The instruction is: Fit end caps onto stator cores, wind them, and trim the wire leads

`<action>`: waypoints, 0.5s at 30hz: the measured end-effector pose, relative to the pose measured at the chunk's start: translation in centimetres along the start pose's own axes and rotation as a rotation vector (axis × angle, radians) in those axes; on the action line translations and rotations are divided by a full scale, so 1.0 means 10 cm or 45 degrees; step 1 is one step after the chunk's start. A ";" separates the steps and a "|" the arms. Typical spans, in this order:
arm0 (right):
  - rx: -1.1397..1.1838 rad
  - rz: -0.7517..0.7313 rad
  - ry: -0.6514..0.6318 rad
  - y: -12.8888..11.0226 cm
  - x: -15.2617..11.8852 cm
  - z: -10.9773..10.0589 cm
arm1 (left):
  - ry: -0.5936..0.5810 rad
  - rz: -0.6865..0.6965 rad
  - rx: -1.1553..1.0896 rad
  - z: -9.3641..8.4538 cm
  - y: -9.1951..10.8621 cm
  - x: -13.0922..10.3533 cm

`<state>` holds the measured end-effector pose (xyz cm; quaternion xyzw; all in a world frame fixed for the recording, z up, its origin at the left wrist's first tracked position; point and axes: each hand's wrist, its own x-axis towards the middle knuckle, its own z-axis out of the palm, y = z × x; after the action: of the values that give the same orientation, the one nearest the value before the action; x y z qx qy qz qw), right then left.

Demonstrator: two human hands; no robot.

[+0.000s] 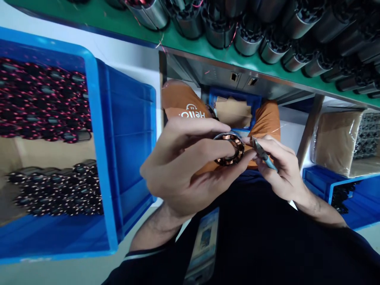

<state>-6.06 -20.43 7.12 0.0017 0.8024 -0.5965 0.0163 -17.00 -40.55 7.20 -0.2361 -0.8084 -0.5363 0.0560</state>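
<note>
My left hand (190, 166) is wrapped round a motor stator (240, 147), a ring with copper windings inside and a metal rim. One of its fingers reaches into the ring's opening and covers part of the windings. My right hand (280, 168) grips a pair of small cutting pliers (263, 153) with a light blue handle. The pliers' metal jaws point up and to the left, close beside the stator's right edge. Whether the jaws touch a wire cannot be made out.
Many stators (249, 39) stand along a green bench top (124, 29) ahead. At left, a blue crate (102, 158) holds rows of wound stators and cardboard. Another blue crate (326, 184) and a plastic-wrapped carton (335, 142) are at right. A phone (204, 241) lies against the dark shirt.
</note>
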 end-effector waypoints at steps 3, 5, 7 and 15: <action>0.007 -0.008 0.045 0.04 0.02 0.02 | 0.085 0.256 0.059 0.03 -0.03 0.00; -0.015 0.039 0.049 0.07 0.03 0.02 | 0.030 0.203 0.093 0.05 -0.05 0.00; -0.026 0.107 0.032 0.10 0.04 0.01 | 0.020 0.192 0.098 0.08 -0.07 -0.01; -0.131 0.158 0.018 0.18 0.03 -0.18 | 0.010 0.115 0.086 0.16 -0.16 -0.03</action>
<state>-6.40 -18.17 5.96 0.0546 0.8304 -0.5524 0.0476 -17.20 -39.70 5.05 -0.2682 -0.8143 -0.5067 0.0912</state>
